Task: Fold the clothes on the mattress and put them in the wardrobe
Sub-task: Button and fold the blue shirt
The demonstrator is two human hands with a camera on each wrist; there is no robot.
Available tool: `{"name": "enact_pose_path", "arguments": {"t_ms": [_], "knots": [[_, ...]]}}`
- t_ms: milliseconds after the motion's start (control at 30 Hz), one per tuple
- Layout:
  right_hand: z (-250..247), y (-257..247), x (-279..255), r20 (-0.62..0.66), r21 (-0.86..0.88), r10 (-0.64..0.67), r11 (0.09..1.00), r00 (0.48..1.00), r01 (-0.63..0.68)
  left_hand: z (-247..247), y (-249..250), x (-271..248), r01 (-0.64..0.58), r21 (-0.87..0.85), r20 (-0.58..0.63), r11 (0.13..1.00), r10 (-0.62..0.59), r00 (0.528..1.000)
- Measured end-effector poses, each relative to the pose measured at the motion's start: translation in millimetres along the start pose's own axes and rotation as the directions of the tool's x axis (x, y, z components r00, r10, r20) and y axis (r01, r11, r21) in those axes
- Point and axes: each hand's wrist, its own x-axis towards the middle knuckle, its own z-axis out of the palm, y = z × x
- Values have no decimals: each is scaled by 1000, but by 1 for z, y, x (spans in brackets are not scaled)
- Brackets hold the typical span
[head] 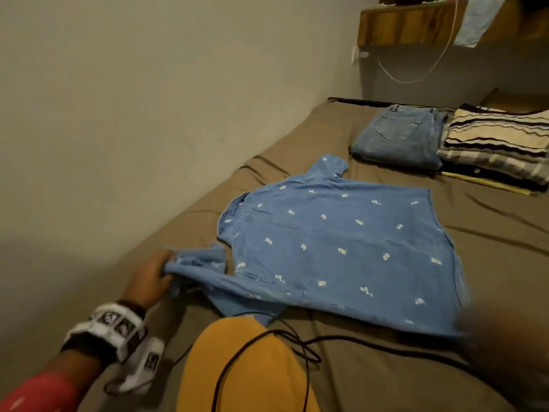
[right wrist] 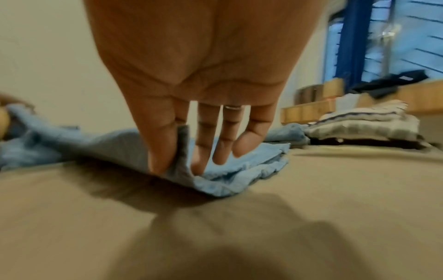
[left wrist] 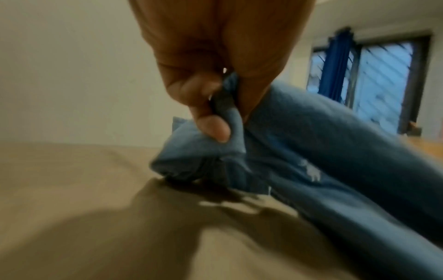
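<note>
A light blue shirt (head: 341,242) with small white prints lies spread, back up, on the brown mattress (head: 445,367). My left hand (head: 154,275) grips the bunched near sleeve (left wrist: 215,151) between thumb and fingers, lifted a little off the sheet. My right hand (right wrist: 182,163) pinches the shirt's bottom corner (right wrist: 215,181) between thumb and forefinger; the other fingers point down onto the cloth. In the head view that hand (head: 505,331) is a dark blur at the right edge.
Folded jeans (head: 398,138) and a stack of striped folded clothes (head: 493,144) lie at the mattress's far end. A wall runs along the left side. A black cable (head: 267,346) crosses my orange-clad knee (head: 243,367). A wooden shelf (head: 416,22) hangs above.
</note>
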Motion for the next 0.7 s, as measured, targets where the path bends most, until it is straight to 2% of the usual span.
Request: {"name": "enact_pose_path", "arguments": {"t_ms": [33, 67, 133, 200, 267, 333, 367, 433, 467, 500, 533, 567, 600, 667, 700], "knots": [[-9, 1, 3, -47, 131, 55, 990, 997, -48, -4, 15, 15, -3, -53, -32, 999, 1, 999], [-19, -4, 9, -59, 277, 162, 951, 985, -140, -9, 31, 30, -9, -55, -58, 998, 5, 998], [-31, 1, 32, -106, 497, 326, 836, 939, -234, -12, 57, 69, -67, -8, -83, 998, 66, 994], [-38, 9, 54, -98, 619, 449, 726, 888, -299, -5, 73, 111, -76, 28, -60, 997, 78, 995], [-38, 10, 75, -62, 729, 585, 580, 809, -364, 7, 90, 144, -154, 0, 5, 988, 154, 988], [-33, 11, 91, -17, 825, 642, 443, 767, -352, 23, 102, 164, -223, -104, 75, 969, 231, 970], [-28, 14, 96, -7, 845, 655, 408, 755, -346, 35, 101, 168, -230, -160, 65, 960, 243, 968], [-13, 20, 101, -11, 871, 659, 376, 752, -317, 54, 93, 158, -164, -189, -57, 968, 156, 986], [-8, 21, 101, 7, 875, 664, 358, 748, -326, 59, 86, 148, -93, -185, -22, 978, 91, 996], [-6, 17, 98, 30, 878, 657, 343, 754, -334, 68, 76, 138, -41, -196, 103, 980, 62, 993], [-4, 15, 95, 63, 883, 637, 323, 768, -340, 75, 66, 126, -9, -187, 293, 982, 64, 954], [-5, 12, 90, 83, 875, 624, 328, 777, -356, 84, 58, 116, -60, -161, 433, 985, 125, 893], [-3, 13, 86, 113, 855, 602, 346, 790, -386, 92, 51, 107, -148, -119, 523, 982, 189, 831], [0, 12, 82, 148, 819, 554, 395, 819, -415, 107, 36, 100, -337, -49, 580, 940, 301, 757], [2, 10, 81, 131, 808, 567, 414, 813, -420, 112, 30, 100, -377, -38, 575, 925, 329, 749]]}}
